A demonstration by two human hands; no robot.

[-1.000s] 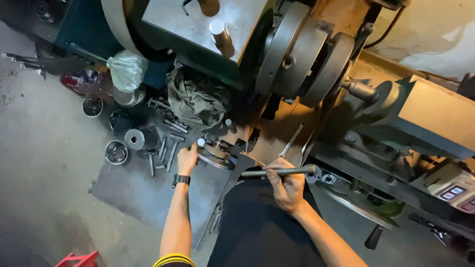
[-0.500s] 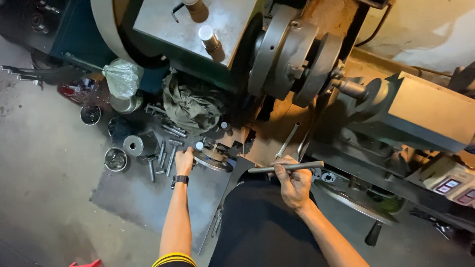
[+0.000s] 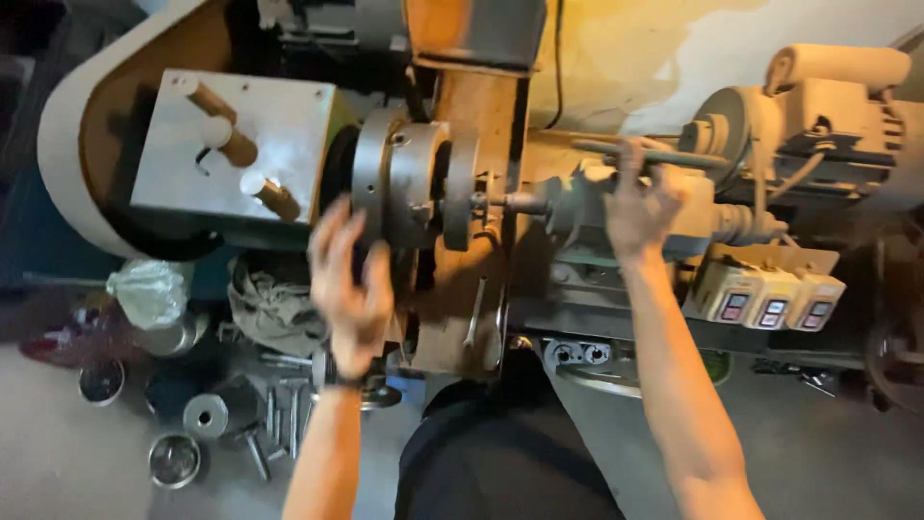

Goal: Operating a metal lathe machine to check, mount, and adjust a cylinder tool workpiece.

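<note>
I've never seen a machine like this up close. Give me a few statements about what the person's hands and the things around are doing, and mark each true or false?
1. The left hand is at the round metal chuck. True.
2. The right hand is shut on a metal bar. True.
3. Both hands rest on the floor. False: both are up at the lathe.
4. The grey rag is draped over the chuck. False: it lies below it.
</note>
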